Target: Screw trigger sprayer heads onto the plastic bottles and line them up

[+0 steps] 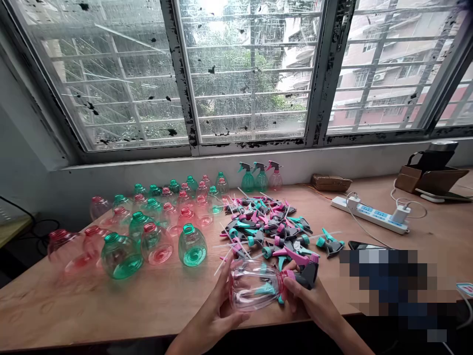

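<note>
Near the front edge of the table, a clear pink spray bottle (254,286) lies sideways between my hands. My left hand (218,305) wraps around its base end. At the neck, my right hand (301,293) grips the pink collar of a grey and pink trigger sprayer head (308,270), which sits on the bottle's mouth. Whether the collar is screwed tight cannot be seen. Just beyond the bottle lies a heap of loose trigger sprayer heads (266,222) in pink, teal and grey, with thin dip tubes sticking out.
Several open pink and green bottles (161,244) stand at the left. Three bottles with sprayer heads (260,177) stand by the wall. To the right are a power strip (369,214), a brown package (330,183), a cardboard box (424,180) and a partly blurred dark phone (364,245).
</note>
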